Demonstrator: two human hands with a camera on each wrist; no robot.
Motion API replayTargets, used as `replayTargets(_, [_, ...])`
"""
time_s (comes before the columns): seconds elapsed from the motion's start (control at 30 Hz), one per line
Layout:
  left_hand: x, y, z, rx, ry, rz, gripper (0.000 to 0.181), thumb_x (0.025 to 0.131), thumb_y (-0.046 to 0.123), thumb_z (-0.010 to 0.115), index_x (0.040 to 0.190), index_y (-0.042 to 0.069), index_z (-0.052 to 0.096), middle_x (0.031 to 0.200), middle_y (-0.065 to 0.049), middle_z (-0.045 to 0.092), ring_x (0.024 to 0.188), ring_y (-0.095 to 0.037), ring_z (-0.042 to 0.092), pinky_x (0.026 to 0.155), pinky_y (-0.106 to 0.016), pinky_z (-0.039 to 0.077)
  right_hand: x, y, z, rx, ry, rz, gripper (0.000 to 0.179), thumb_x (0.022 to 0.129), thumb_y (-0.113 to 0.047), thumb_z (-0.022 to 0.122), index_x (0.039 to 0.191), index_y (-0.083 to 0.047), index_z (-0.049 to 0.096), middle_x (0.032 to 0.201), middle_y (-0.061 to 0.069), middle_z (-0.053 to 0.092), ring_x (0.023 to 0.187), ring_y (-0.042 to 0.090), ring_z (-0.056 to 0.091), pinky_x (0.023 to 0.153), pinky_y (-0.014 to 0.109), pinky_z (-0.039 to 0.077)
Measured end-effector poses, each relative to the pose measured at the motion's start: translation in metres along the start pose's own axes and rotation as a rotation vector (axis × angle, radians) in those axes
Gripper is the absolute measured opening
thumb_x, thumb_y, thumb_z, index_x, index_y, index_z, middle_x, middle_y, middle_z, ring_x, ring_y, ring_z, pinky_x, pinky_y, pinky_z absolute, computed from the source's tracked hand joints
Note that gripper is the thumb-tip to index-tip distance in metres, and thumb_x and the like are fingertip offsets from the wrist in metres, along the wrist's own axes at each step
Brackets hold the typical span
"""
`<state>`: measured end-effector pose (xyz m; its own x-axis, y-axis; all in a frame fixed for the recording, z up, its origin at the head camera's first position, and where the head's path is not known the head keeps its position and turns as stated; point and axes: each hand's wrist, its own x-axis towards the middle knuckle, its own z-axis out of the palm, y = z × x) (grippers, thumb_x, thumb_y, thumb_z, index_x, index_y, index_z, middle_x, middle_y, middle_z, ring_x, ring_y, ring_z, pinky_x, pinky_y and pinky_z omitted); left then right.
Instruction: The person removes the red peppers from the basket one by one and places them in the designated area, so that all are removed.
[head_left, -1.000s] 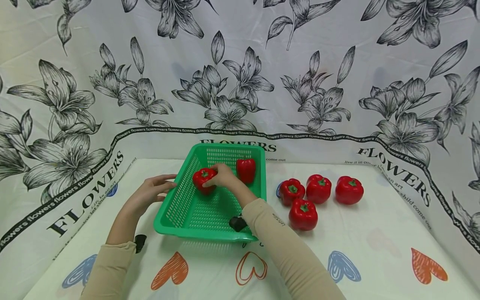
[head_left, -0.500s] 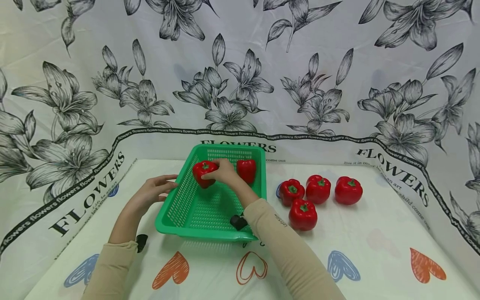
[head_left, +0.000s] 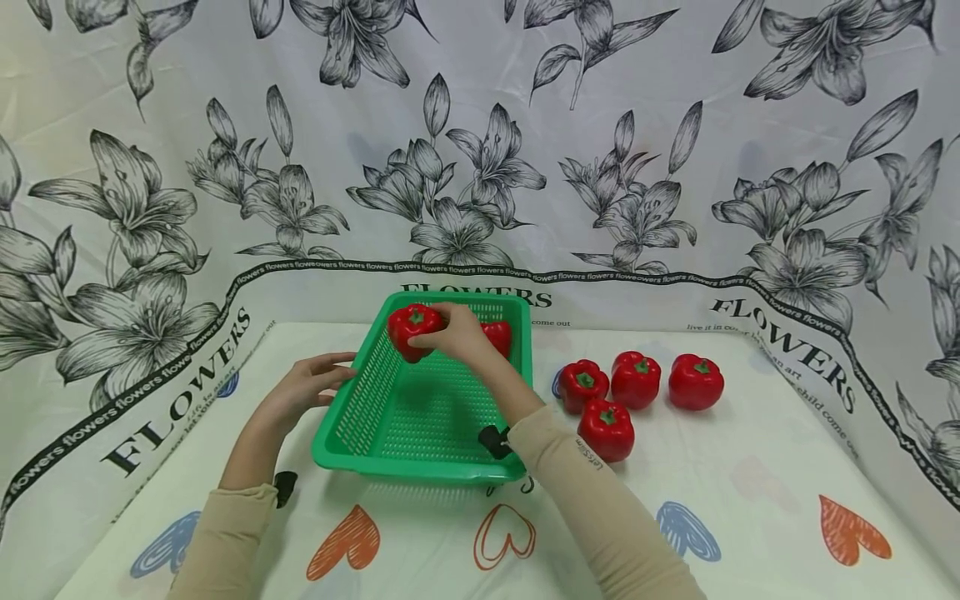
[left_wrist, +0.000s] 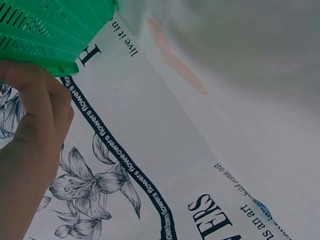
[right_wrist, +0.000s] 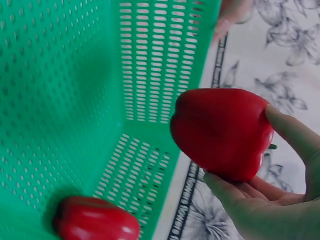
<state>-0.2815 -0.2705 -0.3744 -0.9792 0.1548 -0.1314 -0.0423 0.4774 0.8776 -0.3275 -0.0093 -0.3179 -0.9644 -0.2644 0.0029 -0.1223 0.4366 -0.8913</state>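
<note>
My right hand (head_left: 459, 335) pinches a red bell pepper (head_left: 412, 329) between thumb and fingers, held above the left part of the green basket (head_left: 420, 468). Up close in the right wrist view, this bell pepper (right_wrist: 222, 132) lies on its side in the grip, its green stem partly showing. Inside the basket's far right corner is another bell pepper (right_wrist: 97, 220), partly hidden behind the right hand in the head view. My left hand (head_left: 303, 387) touches the basket's left side with fairly straight fingers; the left wrist view shows its fingers (left_wrist: 37, 90) against the rim.
Right of the basket, several red bell peppers stand on the patterned cloth, one nearest the front (head_left: 607, 429) and one farthest right (head_left: 696, 382). Behind the basket rises a flower-printed cloth (head_left: 450, 183).
The right hand has lifted its bell pepper from low inside the basket, up and slightly away from me. The left hand stays at the basket's left side.
</note>
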Motion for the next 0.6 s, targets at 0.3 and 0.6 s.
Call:
replayTargets(0.3, [-0.001,-0.002,0.000,-0.001,0.000,0.001,0.066,0.098,0.039,0.057,0.151,0.005,0.035,0.119,-0.006,0.062,0.095,-0.008,0.060,0.087,-0.031,0.053,-0.025,-0.001,-0.034,0.025,0.000,-0.113,0.061,0.082,-0.018,0.079,0.138,-0.010,0.055,0.132,0.011,0.062,0.121,0.026,0.059,0.098,0.042,0.052])
replayTargets(0.6, [0.000,-0.002,0.000,0.003,-0.004,0.006,0.066,0.098,0.039,0.057,0.151,0.005,0.034,0.132,-0.017,0.055,0.096,-0.008,0.059,0.087,-0.032,0.053,-0.050,0.002,-0.064,0.102,0.006,-0.132,0.064,0.084,-0.015,0.077,0.142,-0.011,0.049,0.140,0.010,0.057,0.130,0.026,0.054,0.105,0.043,0.048])
